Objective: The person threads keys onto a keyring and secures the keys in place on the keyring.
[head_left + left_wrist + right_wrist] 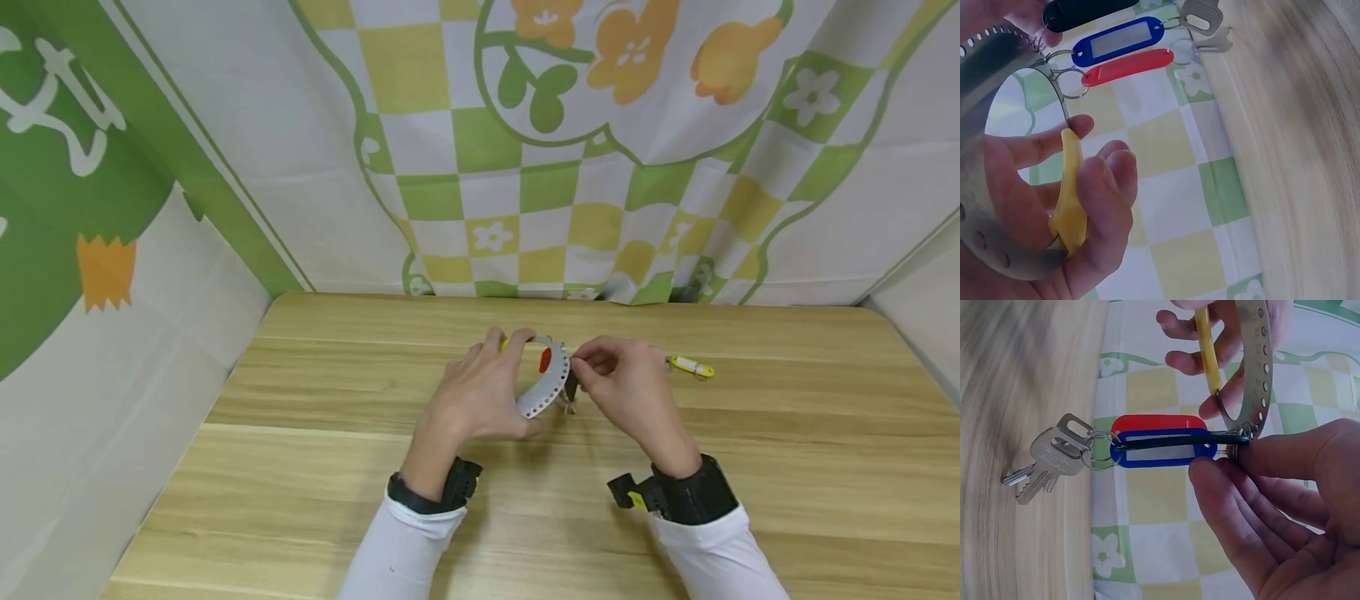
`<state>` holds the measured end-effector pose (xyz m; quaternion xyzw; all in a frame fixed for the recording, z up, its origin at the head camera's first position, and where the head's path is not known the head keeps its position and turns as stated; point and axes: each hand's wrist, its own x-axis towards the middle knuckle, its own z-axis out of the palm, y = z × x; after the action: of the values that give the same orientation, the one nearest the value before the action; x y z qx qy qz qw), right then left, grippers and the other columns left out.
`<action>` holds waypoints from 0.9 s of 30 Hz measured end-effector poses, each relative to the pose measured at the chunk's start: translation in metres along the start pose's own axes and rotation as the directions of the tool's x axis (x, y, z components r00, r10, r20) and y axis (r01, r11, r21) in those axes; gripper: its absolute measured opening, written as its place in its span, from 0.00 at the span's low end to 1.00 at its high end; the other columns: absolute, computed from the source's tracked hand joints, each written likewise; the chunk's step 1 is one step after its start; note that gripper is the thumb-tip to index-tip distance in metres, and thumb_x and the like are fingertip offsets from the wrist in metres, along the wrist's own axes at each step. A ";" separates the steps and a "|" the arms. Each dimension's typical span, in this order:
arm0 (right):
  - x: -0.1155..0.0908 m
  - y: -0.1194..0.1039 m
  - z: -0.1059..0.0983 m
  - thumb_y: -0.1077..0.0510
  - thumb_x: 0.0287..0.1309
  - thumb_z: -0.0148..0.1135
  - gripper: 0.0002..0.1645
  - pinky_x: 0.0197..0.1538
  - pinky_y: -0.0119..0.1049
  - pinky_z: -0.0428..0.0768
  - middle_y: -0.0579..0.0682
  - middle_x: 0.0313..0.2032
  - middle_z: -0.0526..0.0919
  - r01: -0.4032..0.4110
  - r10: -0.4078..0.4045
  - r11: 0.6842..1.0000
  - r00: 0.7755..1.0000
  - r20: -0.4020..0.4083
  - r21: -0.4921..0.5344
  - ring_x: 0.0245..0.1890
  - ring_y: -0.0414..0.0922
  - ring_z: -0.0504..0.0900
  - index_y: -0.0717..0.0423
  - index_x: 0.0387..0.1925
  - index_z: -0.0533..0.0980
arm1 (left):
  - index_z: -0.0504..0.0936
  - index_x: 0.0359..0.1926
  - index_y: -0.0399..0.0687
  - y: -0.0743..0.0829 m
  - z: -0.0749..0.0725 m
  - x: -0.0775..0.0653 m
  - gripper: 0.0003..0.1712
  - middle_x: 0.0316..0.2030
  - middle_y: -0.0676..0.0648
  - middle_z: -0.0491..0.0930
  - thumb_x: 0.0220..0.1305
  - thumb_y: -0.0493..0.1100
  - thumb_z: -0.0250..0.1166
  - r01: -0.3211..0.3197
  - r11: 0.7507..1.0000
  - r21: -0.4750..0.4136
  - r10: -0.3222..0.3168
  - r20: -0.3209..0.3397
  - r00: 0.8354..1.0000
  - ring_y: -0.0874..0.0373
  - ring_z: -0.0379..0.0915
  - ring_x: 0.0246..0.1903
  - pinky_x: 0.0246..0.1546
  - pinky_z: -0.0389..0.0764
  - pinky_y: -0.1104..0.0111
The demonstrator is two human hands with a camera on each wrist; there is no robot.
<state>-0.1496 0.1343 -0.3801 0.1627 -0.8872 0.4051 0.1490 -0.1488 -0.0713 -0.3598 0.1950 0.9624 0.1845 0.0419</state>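
Metal ring [551, 386]: yr L hand [483, 393] grips its yellow handle [1070, 197]; yr R hand [633, 382] pinches black tag [1175, 442] near end. Poss. fault: tag slips if pinch slackens.

The left hand [1100, 219] grips the metal hoop [971, 140], its fingers curled about the yellow clasp [1071, 197] on the hoop's right side; parts of the hand show through the hoop's opening. Holes run along the hoop's edge. At the hoop's upper end, the right hand [1019, 14] shows in part, by the black tag [1088, 11]. Right of that end reach the blue tag [1119, 42], with a pale label, and below it the red tag [1129, 67], each with a key at its far end. Beyond the hoop lie checked cloth [1166, 156] and, farther right, wood [1297, 156].
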 end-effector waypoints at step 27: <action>0.001 -0.001 0.002 0.69 0.54 0.72 0.02 0.28 0.38 0.82 0.51 0.25 0.86 0.069 -0.071 0.996 0.996 -0.045 -0.049 0.23 0.42 0.84 0.64 0.31 0.86 | 0.54 0.79 0.57 0.003 0.000 0.001 0.67 0.64 0.39 0.66 0.36 0.43 0.79 0.037 0.999 0.034 -0.038 0.037 0.999 0.45 0.71 0.49 0.35 0.77 0.54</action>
<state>-0.1499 0.1320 -0.3803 0.1806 -0.8867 0.3821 0.1876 -0.1491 -0.0683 -0.3585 0.1809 0.9679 0.1640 0.0602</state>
